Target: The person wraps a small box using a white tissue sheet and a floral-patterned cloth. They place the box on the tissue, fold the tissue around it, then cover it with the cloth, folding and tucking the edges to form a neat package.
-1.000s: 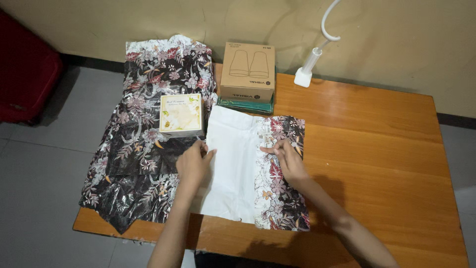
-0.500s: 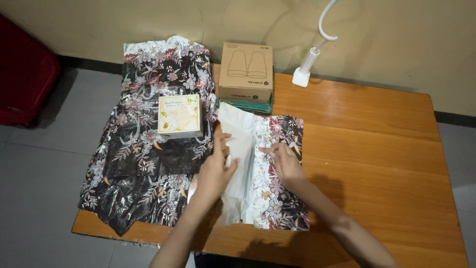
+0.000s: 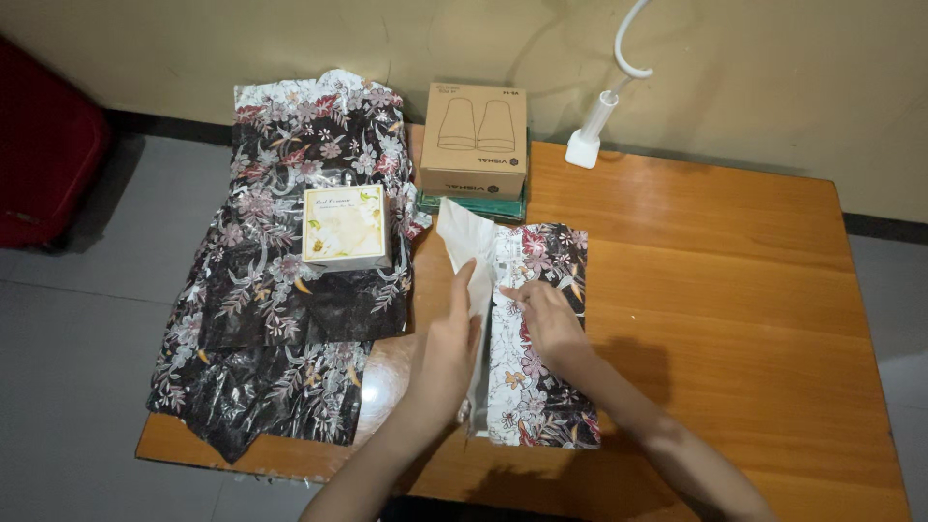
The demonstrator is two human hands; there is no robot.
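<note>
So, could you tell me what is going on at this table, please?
A person is folding a sheet of floral wrapping paper on a wooden table. The left hand lifts the paper's white side up and over, while the right hand presses the printed part flat. A larger dark floral sheet lies to the left with a small cream box on it. A brown cardboard box sits behind.

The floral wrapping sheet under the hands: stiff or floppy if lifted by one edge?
Probably floppy: the floral wrapping sheet curls up thinly where the left hand raises its white side. Likely light and slippery, since its glossy face shines. The right hand pins it flat, suggesting it shifts easily.
</note>
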